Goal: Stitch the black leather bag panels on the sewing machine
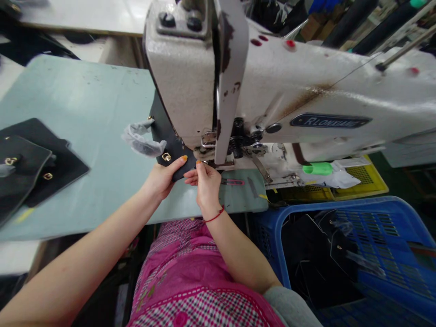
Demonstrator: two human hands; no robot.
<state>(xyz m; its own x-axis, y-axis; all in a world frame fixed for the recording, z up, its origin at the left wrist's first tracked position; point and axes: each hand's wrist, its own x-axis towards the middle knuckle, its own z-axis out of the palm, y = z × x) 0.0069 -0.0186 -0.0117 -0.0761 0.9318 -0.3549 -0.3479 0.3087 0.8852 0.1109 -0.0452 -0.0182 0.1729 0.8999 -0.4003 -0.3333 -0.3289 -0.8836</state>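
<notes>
A black leather-like panel (175,146) with gold fittings lies under the head of a white sewing machine (190,81). Crumpled clear wrapping (143,138) sticks out from its left side. My left hand (164,178) grips the panel's near edge, thumb on top and the other fingers hidden beneath. Just right of it, my right hand (207,184) is pinched closed by the panel's corner, below the needle area; what lies between its fingertips is too small to tell. Pink-handled thread snips (235,182) lie on the table beside my right hand.
More black panels with gold fittings (51,168) lie on the pale green tabletop (109,104) at left. A blue plastic basket (340,206) holding black pieces stands at lower right. Behind it are a yellow crate (374,179) and a bright green object (317,168) at the machine's base.
</notes>
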